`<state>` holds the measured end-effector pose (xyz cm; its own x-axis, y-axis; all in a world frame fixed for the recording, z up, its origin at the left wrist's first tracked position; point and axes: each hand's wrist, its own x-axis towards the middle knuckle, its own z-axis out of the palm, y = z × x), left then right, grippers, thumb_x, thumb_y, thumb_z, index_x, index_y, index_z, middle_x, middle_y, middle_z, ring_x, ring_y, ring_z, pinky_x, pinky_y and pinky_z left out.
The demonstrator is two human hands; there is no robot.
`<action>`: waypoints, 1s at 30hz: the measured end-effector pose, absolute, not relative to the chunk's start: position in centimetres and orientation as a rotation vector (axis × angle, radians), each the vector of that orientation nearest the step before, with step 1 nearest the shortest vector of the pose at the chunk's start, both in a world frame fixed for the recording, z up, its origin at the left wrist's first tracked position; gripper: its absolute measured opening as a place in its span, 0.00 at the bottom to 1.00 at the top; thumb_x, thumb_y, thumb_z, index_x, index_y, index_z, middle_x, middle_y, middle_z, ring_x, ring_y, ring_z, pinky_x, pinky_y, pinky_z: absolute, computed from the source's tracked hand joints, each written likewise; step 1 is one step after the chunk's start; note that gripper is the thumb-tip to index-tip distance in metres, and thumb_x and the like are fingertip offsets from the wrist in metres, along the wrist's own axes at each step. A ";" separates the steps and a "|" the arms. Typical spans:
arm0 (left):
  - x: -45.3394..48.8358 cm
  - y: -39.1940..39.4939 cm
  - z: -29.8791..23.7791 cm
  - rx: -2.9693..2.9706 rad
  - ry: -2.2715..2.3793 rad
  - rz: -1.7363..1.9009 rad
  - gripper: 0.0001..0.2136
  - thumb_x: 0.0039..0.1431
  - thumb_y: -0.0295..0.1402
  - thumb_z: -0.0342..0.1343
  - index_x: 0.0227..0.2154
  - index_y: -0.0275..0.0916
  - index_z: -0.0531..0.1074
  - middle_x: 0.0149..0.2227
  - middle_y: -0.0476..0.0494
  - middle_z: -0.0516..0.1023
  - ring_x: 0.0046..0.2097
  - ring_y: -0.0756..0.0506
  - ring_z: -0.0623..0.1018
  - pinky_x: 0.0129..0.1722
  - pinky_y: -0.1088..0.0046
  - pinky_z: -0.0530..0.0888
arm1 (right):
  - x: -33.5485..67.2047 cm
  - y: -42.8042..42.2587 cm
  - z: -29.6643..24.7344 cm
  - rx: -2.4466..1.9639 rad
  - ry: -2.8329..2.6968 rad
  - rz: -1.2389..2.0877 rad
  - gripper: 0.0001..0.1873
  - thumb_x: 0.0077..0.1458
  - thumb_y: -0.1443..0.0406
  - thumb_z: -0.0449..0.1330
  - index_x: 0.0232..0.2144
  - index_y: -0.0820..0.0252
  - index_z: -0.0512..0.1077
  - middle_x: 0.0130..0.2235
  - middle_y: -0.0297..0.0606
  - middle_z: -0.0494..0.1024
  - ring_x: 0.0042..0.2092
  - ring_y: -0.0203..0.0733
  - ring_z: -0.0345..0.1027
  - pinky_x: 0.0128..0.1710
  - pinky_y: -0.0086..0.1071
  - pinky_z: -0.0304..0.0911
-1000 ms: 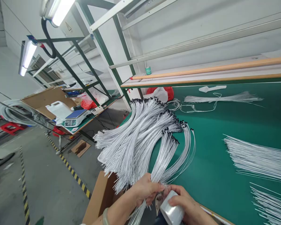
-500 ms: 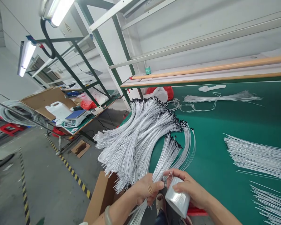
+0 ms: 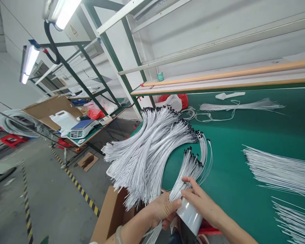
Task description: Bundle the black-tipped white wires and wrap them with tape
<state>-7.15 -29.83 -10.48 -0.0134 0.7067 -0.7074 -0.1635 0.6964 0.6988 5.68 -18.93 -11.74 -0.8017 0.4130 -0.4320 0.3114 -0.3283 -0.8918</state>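
My left hand (image 3: 164, 207) is closed round a bundle of thin white wires (image 3: 185, 171) with small black connectors at the upper end. The loose tails hang below that fist. In my right hand (image 3: 203, 204) is a roll of clear plastic film (image 3: 190, 217), tilted and pressed close to the bundle. The right fingers lie over the roll's upper end and against the wires. Just beyond is a large pile of similar white wires (image 3: 144, 152) with black ends. A few loose wires (image 3: 205, 152) curve beside the held bundle.
On the green table (image 3: 226, 142) more white wires (image 3: 279, 169) lie at the right. A thin tied bundle (image 3: 241, 105) is at the back under a shelf (image 3: 218, 79). A cardboard box (image 3: 110, 213) stands below at left. A scale (image 3: 82, 128) sits on another bench.
The held bundle's connector end has shifted slightly right. My right hand and the film roll have turned and moved in against the bundle, fingers now over the wires.
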 end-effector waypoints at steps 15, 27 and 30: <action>-5.6 -29.1 -11.5 0.393 1.703 0.573 0.23 0.48 0.59 0.43 0.24 0.42 0.61 0.06 0.60 0.53 0.08 0.54 0.52 0.09 0.79 0.52 | 6.1 -19.8 -15.0 -0.993 -1.681 2.315 0.32 0.49 0.48 0.54 0.51 0.57 0.54 0.25 0.29 0.71 0.28 0.41 0.66 0.29 0.31 0.56; -5.7 -29.4 -12.5 0.369 1.625 0.627 0.23 0.51 0.58 0.40 0.18 0.42 0.58 0.07 0.57 0.52 0.10 0.54 0.50 0.13 0.77 0.50 | 6.7 -22.0 -18.1 -1.018 -1.017 2.472 0.25 0.33 0.46 0.64 0.25 0.62 0.71 0.25 0.36 0.73 0.30 0.42 0.66 0.32 0.33 0.60; -5.7 -29.3 -12.3 0.413 1.594 0.629 0.25 0.46 0.61 0.40 0.17 0.42 0.58 0.07 0.58 0.52 0.10 0.54 0.50 0.13 0.76 0.51 | 7.3 -21.9 -18.1 -0.876 -1.051 2.690 0.27 0.33 0.48 0.64 0.29 0.63 0.73 0.30 0.40 0.76 0.35 0.46 0.68 0.38 0.35 0.60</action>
